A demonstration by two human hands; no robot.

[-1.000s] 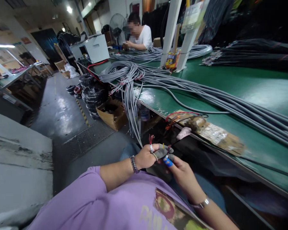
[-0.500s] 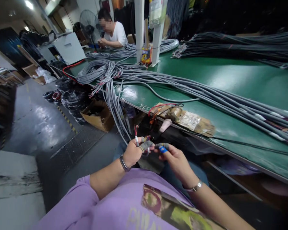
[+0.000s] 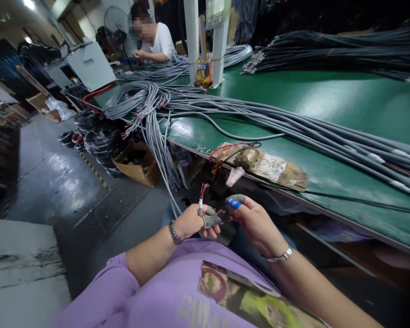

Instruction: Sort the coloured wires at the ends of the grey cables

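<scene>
My left hand [image 3: 195, 222] is closed round the end of a grey cable [image 3: 171, 193], whose stripped coloured wires [image 3: 202, 190] stick up above the fist. Grey finger cots cover its thumb and forefinger. My right hand [image 3: 251, 218] is just to the right, fingers curled, thumb and forefinger in blue and grey cots pinched together near the wire tips [image 3: 221, 212]. Both hands hover in front of my lap, below the green table's edge [image 3: 205, 148]. The cable runs up to the grey bundle [image 3: 157, 132] hanging over that edge.
Long grey cable bundles [image 3: 294, 125] lie across the green table. A taped cardboard pad [image 3: 269, 166] with red wires sits at its near edge. A cardboard box [image 3: 136, 166] and black coils [image 3: 100, 141] stand on the floor. Another person [image 3: 155, 41] works at the far end.
The view swung left and dropped a little. My right hand lifted slightly away from the left; the left hand still grips the cable end.
</scene>
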